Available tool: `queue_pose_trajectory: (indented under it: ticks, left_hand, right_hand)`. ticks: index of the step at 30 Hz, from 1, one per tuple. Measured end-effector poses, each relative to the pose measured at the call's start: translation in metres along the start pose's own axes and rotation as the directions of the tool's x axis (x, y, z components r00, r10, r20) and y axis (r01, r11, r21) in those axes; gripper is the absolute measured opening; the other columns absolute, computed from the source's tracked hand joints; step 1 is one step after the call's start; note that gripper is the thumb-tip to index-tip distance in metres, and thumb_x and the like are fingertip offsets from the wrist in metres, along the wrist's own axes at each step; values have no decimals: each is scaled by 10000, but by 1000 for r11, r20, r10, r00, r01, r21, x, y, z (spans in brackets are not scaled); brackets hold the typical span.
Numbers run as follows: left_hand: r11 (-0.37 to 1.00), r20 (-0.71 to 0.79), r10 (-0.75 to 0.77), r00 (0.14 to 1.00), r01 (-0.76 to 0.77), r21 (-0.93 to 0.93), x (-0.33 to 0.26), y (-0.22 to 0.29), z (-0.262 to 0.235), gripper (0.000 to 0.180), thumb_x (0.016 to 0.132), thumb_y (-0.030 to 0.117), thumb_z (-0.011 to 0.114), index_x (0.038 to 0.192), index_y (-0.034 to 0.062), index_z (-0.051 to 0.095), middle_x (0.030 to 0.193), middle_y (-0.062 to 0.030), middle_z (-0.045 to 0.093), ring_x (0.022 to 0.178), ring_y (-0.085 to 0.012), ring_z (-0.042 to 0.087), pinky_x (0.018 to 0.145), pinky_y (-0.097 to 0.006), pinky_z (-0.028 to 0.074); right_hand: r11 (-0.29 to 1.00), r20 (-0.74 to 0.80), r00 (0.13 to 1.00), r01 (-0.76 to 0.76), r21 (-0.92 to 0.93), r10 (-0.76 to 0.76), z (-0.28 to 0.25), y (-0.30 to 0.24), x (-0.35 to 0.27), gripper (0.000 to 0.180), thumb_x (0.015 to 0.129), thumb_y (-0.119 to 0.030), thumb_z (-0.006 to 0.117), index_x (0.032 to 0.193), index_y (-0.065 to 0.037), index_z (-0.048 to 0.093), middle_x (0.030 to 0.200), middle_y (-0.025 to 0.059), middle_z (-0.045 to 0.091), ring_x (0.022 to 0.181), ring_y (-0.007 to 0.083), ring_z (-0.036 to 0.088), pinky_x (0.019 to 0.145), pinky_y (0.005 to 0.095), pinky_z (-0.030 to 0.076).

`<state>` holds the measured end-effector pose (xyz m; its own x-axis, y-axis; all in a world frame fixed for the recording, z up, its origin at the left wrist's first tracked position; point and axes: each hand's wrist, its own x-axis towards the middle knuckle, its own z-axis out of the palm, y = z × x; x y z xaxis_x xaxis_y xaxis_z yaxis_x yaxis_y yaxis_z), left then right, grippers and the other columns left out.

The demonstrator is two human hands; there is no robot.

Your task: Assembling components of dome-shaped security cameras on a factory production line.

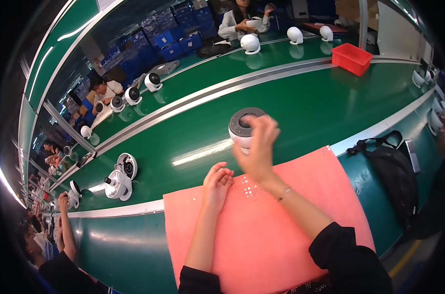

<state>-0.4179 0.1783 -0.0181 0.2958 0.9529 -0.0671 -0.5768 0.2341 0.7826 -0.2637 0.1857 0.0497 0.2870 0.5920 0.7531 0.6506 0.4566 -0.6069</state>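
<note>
The right hand (257, 149), blurred, has its fingers half curled over the near right side of a round white device with a grey ringed top (239, 128); whether it grips or only touches it, I cannot tell. The left hand (217, 186) is loosely cupped, nothing visible in it, above the pink mat (261, 235). Small shiny pieces (250, 186) lie between both hands; a red bin (351, 60) sits beyond the right hand, to its right.
</note>
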Motion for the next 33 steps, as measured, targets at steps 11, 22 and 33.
queue_pose_trajectory:
  ticks: [11,22,33]
  left_hand:
    - [978,-97,3,995,17,206,-7,1,3,272,942,214,382,1139,45,464,1077,-73,548,960,-149,564,797,-287,502]
    - [969,-46,23,999,-11,247,-5,0,2,277,950,214,374,1149,43,465,1086,-84,550,970,-153,565,797,-290,508]
    - [955,-70,25,997,-3,297,-8,2,5,297,957,215,319,1145,34,463,1108,-97,542,995,-167,555,827,-303,495]
  right_hand:
    - [952,604,794,-132,276,-65,29,-5,-58,221,837,-210,504,955,-86,644,1080,46,557,1057,255,409,880,369,418]
    - [942,586,808,-150,300,-58,33,-3,-59,222,824,-210,516,958,-86,643,1082,52,550,1039,265,395,911,369,383]
    - [944,585,809,-144,298,-61,33,-5,-60,227,832,-215,506,968,-94,642,1092,57,548,1037,270,395,919,376,369]
